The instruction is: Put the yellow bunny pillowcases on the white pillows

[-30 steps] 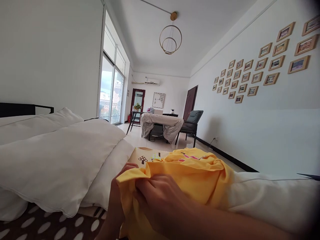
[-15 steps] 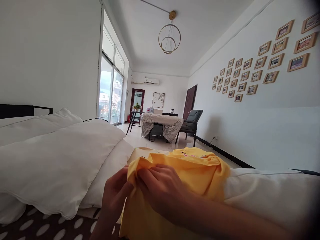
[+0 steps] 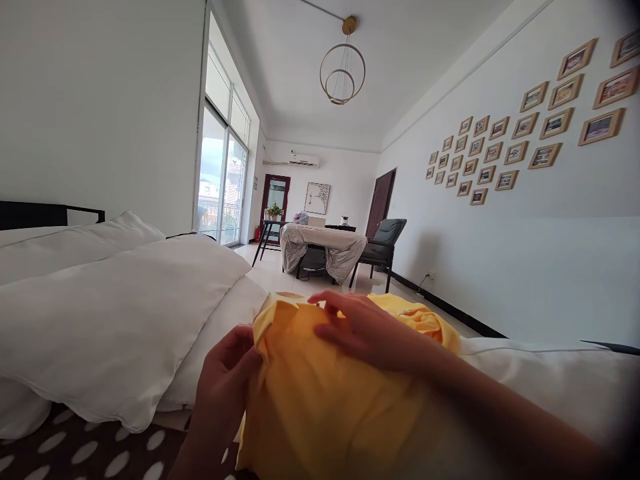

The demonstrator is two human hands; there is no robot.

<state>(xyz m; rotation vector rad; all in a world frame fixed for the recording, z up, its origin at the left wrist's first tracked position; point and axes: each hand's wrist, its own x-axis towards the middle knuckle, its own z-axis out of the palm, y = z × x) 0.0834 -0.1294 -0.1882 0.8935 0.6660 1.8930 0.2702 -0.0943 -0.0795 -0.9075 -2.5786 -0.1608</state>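
Observation:
A yellow T-shirt (image 3: 310, 387) hangs bunched up in front of me, its far part crumpled on the right. With thumb and fingers, my left hand (image 3: 227, 363) pinches the shirt's folded upper left edge. My right hand (image 3: 350, 323) lies across the top of the cloth, its fingers apart and reaching toward the far edge. Its fingertips are close to or touching the fabric; I cannot tell which. Beyond the shirt a strip of pale cream cloth (image 3: 287, 295) shows.
White pillows (image 3: 115, 320) are piled at the left above a brown cover with white dots (image 3: 85, 450). White padded bedding (image 3: 550, 373) lies at the right. Farther off stand a covered table (image 3: 325, 237) and a black chair (image 3: 385, 243).
My right hand has let go of the shirt's edge beside the left hand and moved right and up, its fingers spreading. My left hand still pinches the edge.

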